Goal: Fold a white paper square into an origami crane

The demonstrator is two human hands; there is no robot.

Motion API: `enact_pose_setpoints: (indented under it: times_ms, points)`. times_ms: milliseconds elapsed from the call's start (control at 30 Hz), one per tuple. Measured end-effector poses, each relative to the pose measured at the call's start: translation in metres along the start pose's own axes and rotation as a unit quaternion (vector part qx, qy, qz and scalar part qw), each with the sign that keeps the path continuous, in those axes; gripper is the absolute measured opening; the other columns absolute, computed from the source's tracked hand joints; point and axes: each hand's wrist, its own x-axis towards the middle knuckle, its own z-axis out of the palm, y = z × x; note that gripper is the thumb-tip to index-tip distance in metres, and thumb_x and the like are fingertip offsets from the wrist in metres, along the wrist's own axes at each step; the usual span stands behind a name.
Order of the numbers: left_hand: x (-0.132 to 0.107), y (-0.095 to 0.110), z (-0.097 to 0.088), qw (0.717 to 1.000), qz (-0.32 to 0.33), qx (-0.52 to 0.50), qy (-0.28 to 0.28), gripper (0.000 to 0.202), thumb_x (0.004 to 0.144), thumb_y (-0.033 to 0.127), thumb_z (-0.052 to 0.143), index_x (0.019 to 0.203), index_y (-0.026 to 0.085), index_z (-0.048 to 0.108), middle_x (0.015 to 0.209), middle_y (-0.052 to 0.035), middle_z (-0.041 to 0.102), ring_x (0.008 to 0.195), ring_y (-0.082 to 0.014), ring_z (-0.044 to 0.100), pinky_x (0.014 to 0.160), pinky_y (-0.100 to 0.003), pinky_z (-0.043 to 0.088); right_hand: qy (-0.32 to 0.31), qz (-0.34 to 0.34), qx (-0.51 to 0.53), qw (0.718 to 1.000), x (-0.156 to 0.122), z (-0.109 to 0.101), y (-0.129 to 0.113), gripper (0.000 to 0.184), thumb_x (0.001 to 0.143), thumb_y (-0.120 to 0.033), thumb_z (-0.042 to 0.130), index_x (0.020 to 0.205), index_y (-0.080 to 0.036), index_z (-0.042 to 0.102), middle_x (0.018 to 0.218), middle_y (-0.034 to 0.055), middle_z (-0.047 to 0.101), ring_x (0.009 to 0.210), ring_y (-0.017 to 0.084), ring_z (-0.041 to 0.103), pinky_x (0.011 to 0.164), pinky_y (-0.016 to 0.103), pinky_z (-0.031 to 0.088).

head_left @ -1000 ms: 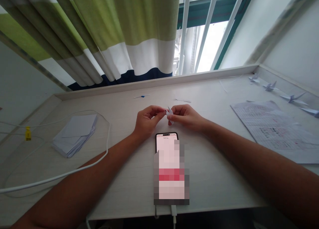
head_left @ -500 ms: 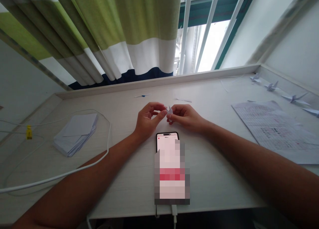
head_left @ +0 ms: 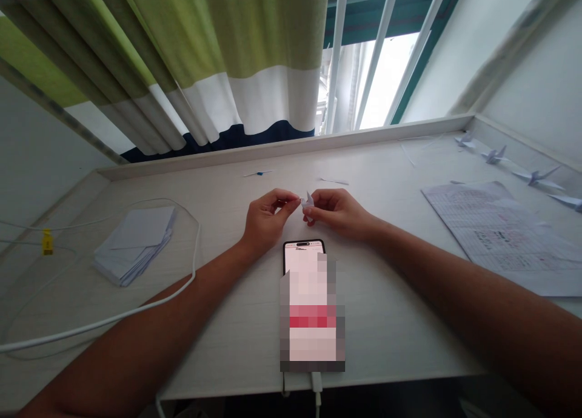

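A small white paper crane (head_left: 308, 203), folded with a pointed tip standing up, is held above the middle of the desk. My right hand (head_left: 339, 210) grips its body between thumb and fingers. On the other side, my left hand (head_left: 267, 219) is closed in a pinch, thumb against fingertips, at the crane's small left point. My fingers cover part of the folds. Just below both hands lies a phone (head_left: 287, 259) with a lit, mostly blurred screen.
At left is a stack of white paper (head_left: 136, 239), with a white cable (head_left: 194, 257) looping over my left forearm. Several finished paper cranes (head_left: 495, 155) line the right edge, near written sheets (head_left: 491, 224). A pen-like item (head_left: 259, 173) lies toward the back.
My left hand has shifted slightly left, and its fingertips are pressed closer together at the crane's point. My right hand keeps its grip. The whole view has moved a little.
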Motion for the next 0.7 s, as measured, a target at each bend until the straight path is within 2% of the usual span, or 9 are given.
enact_pose_setpoints:
  times_ms: [200,467,700]
  points:
    - [0.0002,-0.0027,0.0004,1.0,-0.003,-0.027,-0.011,0.01,0.082,0.028,0.081,0.087,0.02,0.077,0.091,-0.0047,0.078,0.086,-0.0168,0.071,0.082,-0.03,0.056,-0.006,0.004,0.009,1.0,0.0012,-0.0007,0.0024,0.04,0.079,-0.053,0.083,0.081,-0.017,0.068,0.079,0.0044,0.074,0.076,0.017,0.069,0.075,0.032,0.055]
    - [-0.0002,0.0012,-0.001,0.998,-0.048,-0.024,-0.035,0.014,0.083,0.03,0.08,0.09,0.018,0.078,0.094,-0.0067,0.08,0.087,-0.0178,0.073,0.083,-0.031,0.057,-0.012,0.003,0.005,1.0,0.0002,-0.0014,0.0022,0.037,0.081,-0.051,0.081,0.079,-0.017,0.067,0.079,0.0043,0.074,0.077,0.017,0.069,0.077,0.032,0.054]
    - [-0.0003,0.0014,-0.0014,0.996,-0.063,-0.039,-0.041,0.015,0.084,0.031,0.079,0.09,0.018,0.078,0.097,-0.008,0.08,0.091,-0.0189,0.074,0.087,-0.032,0.058,-0.015,0.007,0.01,1.0,0.0004,-0.0007,0.0017,0.037,0.081,-0.05,0.082,0.08,-0.017,0.067,0.079,0.0045,0.074,0.077,0.017,0.069,0.077,0.032,0.054]
